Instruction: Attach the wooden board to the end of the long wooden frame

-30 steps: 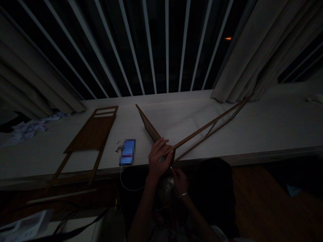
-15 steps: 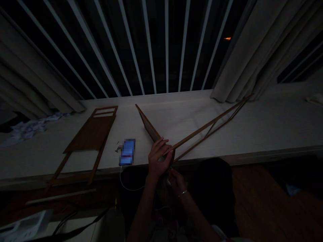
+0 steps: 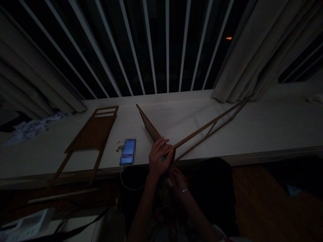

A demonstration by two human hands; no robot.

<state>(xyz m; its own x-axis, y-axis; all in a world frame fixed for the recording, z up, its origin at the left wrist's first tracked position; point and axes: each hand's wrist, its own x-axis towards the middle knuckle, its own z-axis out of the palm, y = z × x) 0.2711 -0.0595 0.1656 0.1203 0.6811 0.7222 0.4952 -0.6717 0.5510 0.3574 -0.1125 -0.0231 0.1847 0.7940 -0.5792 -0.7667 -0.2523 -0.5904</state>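
My left hand [image 3: 160,156] is closed around the joint of a brown wooden folding frame, its thumb and fingers on the wood. From there a slatted or panelled section [image 3: 148,126] rises to the upper left, and a long two-railed leg frame [image 3: 202,131] stretches to the upper right. Just below the joint, my right hand [image 3: 176,178] has its fingers pinched together close to the wood's lower end. Whatever sits between those fingertips is too dark and small to name. A bracelet circles the right wrist.
On the white ledge [image 3: 186,107] lies a brown folding chair part [image 3: 91,132] at the left. A lit phone [image 3: 128,152] with a white cable and small metal screws [image 3: 118,148] lie nearer. Curtains [image 3: 234,77], white bars and crumpled cloth [image 3: 30,129] border the ledge.
Both hands keep their places at the joint, with only a slight shift of the right fingers. The whole view has moved a few pixels.
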